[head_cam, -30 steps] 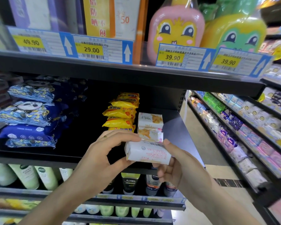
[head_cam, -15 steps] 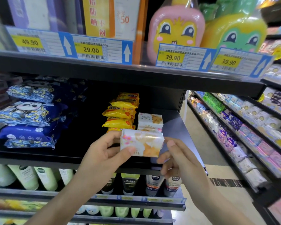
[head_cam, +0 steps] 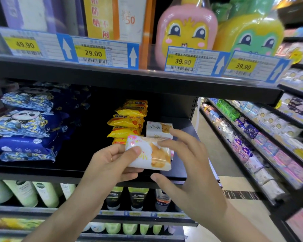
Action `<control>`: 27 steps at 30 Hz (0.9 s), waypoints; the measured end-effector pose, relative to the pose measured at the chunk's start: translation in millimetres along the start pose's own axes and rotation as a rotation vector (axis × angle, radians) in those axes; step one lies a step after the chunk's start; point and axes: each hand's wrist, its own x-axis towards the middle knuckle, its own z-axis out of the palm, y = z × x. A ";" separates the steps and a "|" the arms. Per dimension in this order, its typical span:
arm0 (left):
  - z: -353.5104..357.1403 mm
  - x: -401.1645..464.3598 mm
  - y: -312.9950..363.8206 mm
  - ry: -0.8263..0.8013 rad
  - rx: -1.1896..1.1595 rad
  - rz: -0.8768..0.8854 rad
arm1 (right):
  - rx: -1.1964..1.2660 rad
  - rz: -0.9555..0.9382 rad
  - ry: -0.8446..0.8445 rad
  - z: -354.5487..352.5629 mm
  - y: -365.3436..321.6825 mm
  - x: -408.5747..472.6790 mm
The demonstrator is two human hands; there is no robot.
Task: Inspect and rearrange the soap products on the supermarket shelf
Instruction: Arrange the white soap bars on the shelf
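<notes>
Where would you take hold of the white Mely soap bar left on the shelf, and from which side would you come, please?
Probably by its two short ends, reaching in from the open front of the shelf. The Mely soap bar lies flat with a long face forward; the yellow packets crowd its left side, so come slightly from the right. The left hand already holds the wrapped soap, so use the right hand.

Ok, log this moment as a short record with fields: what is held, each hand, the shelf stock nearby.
held item: white soap pack with orange print, held in front of the middle shelf
left hand: left hand grips the pack's left end, thumb on its front
right hand: right hand open, fingers straight, fingertips at the pack's right edge; contact unclear
behind the pack: matching soap pack stack on the shelf
left of stack: yellow packs, piled
far left: blue panda packs, piled
</notes>
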 end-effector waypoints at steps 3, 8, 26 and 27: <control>3.9 0.2 -1.2 -0.003 -0.008 -0.073 | -0.033 -0.033 -0.036 3.3 2.9 3.2; 2.4 2.9 -5.7 -0.031 -0.031 -0.180 | -0.012 -0.004 -0.078 5.9 10.6 2.1; 6.3 16.2 -18.7 0.063 0.319 -0.027 | 0.000 0.117 -0.058 -0.1 70.8 11.5; 7.6 17.2 -18.5 0.058 0.358 0.021 | 0.000 0.124 -0.049 -2.1 77.6 14.0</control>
